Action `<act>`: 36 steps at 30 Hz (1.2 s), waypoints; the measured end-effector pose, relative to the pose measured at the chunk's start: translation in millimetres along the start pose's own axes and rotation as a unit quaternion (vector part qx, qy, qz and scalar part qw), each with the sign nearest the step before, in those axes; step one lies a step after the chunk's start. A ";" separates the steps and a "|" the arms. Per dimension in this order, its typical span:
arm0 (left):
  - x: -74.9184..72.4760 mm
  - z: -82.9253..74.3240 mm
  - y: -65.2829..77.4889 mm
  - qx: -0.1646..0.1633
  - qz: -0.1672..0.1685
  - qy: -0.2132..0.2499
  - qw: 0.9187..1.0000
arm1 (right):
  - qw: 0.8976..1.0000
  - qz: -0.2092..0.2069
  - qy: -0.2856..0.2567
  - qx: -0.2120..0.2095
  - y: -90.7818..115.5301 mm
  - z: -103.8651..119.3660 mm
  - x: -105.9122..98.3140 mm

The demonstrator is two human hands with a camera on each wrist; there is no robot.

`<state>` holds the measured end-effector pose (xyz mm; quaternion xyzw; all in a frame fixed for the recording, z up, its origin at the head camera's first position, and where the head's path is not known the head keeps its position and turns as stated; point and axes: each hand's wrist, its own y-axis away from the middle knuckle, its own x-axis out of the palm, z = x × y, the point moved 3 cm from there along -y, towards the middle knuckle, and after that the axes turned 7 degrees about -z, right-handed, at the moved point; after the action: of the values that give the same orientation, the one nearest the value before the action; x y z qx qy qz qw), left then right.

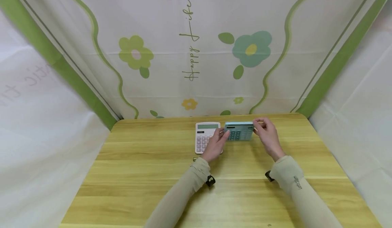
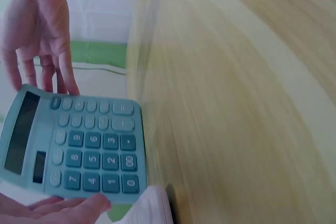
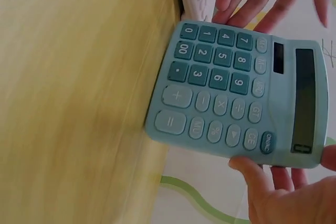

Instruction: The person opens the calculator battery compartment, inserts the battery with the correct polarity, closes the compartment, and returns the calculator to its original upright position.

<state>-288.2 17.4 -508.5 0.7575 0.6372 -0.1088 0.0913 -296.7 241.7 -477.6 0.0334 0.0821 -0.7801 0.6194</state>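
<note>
A light-blue calculator [image 1: 240, 132] is held nearly upright over the table, keys facing me, its lower edge close to the tabletop. My left hand [image 1: 215, 144] holds its left edge, the thumb showing in front of it in the head view. My right hand [image 1: 267, 136] grips the other side near the top corner; in the right wrist view its thumb lies at the side edge and a "0" shows on the display [image 3: 303, 103]. Left of it a white calculator with pinkish keys [image 1: 202, 143] lies on the table, partly covered by my left hand.
The wooden table [image 1: 137, 173] stretches out around both forearms. White cloth with printed flowers [image 1: 165, 68] rises behind its far edge, and plain white cloth [image 1: 39, 136] hangs at the sides. Each wrist wears a dark band piece [image 1: 210, 181].
</note>
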 end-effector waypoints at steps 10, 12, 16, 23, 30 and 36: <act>4.2 -1.3 3.3 0.005 -0.036 -0.033 0.999 | 0.996 0.055 -0.060 0.038 7.1 -4.2 4.9; 5.5 -1.1 4.4 0.010 -0.041 -0.038 0.998 | 0.995 0.057 -0.067 0.052 8.7 -5.1 8.3; 9.2 1.0 7.5 0.011 -0.044 -0.046 0.998 | 0.994 0.056 -0.050 0.079 12.4 -9.7 15.0; 17.9 11.5 13.2 -0.005 -0.023 -0.078 0.997 | 0.992 0.050 0.001 0.114 19.0 -22.8 21.9; 19.8 6.8 12.1 0.015 -0.016 -0.097 0.995 | 0.992 0.050 0.028 0.115 18.3 -25.9 22.4; 25.4 9.8 6.1 0.037 -0.020 -0.173 0.984 | 0.991 0.057 0.050 0.112 15.8 -30.6 20.0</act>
<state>-278.5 37.7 -525.1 0.7173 0.6225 -0.2629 0.1699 -287.5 224.2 -512.2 0.1460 0.0225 -0.7453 0.6502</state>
